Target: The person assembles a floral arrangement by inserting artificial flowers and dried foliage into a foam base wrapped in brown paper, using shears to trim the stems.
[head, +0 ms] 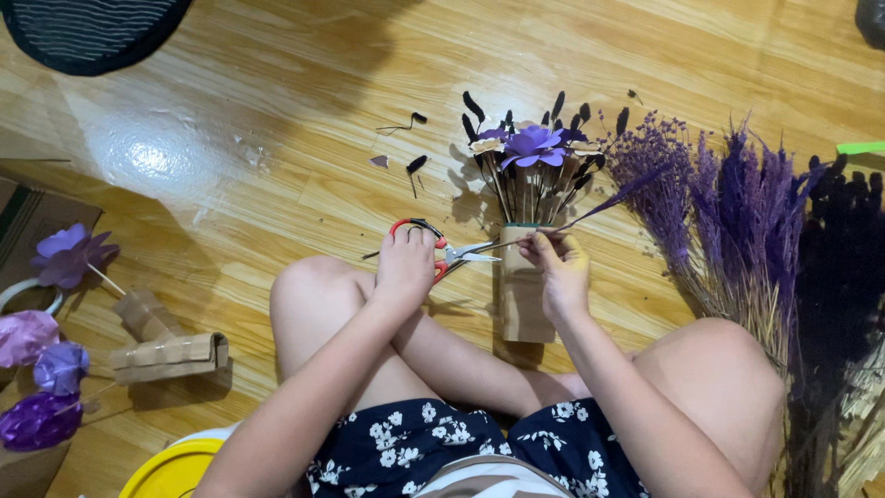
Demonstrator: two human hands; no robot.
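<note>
Left hand: my left hand (pixel 406 267) is clenched through the loops of the red-handled metal scissors (pixel 441 249), thumb and fingers inside the handles.
Scissors: the blades point right, parted a little, with the tips at the thin stalk just left of my other hand.
Right hand: my right hand (pixel 560 272) pinches the stalk of a slim purple dried sprig (pixel 619 195) between thumb and fingertips (pixel 542 242); the sprig slants up and to the right, away from the blades.
Bouquet: a brown paper-wrapped bundle (pixel 522 290) lies on the wooden plank floor (pixel 258 138) between my knees, just under my right hand; from its top fan out a purple paper flower (pixel 535 145), pale stems and dark bulrush-like heads.
Right side: a sheaf of purple dried lavender-like stems (pixel 728 207) lies by my right knee, with a darker, near-black sheaf (pixel 843 249) touching its far side.
Left side: a folded brown corrugated card wrap (pixel 171 355) lies near 4 purple paper flowers (pixel 69 254), well apart from my hands.
Scraps: small dark cuttings (pixel 415 166) are scattered on the floor beyond the scissors.
Near me: a yellow round plastic rim (pixel 171 470) shows at my left hip.
</note>
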